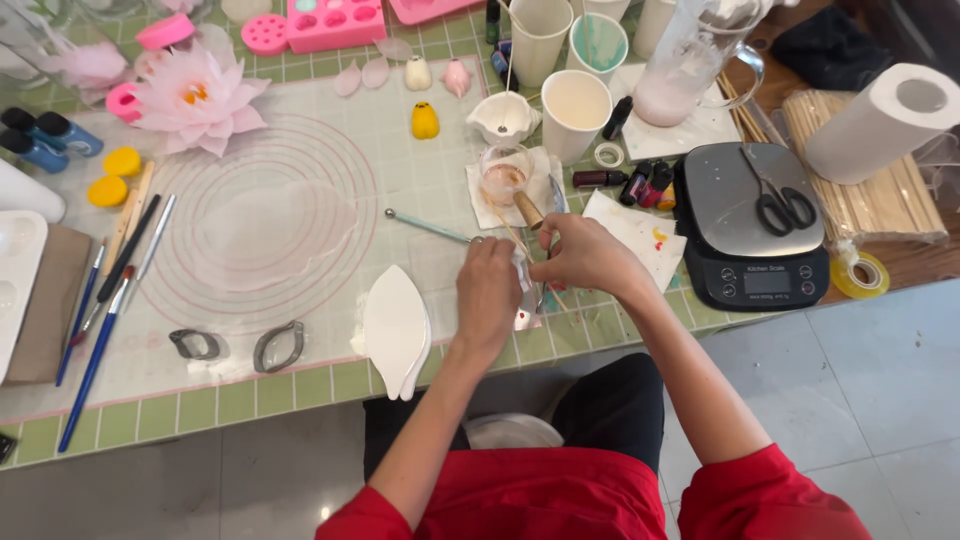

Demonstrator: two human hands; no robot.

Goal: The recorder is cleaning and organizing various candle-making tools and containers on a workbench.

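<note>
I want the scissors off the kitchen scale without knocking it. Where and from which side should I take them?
Take the scissors at the black loop handles, coming from above on the near side. They lie flat on the scale with the handles toward the person and the blades pointing away. The loops give the grip an opening to hook, so the blades stay untouched.

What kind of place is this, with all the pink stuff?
Probably a craft table for making flowers: there's a finished pink flower, pink moulds, paintbrushes and a kitchen scale on a tiled table.
</note>
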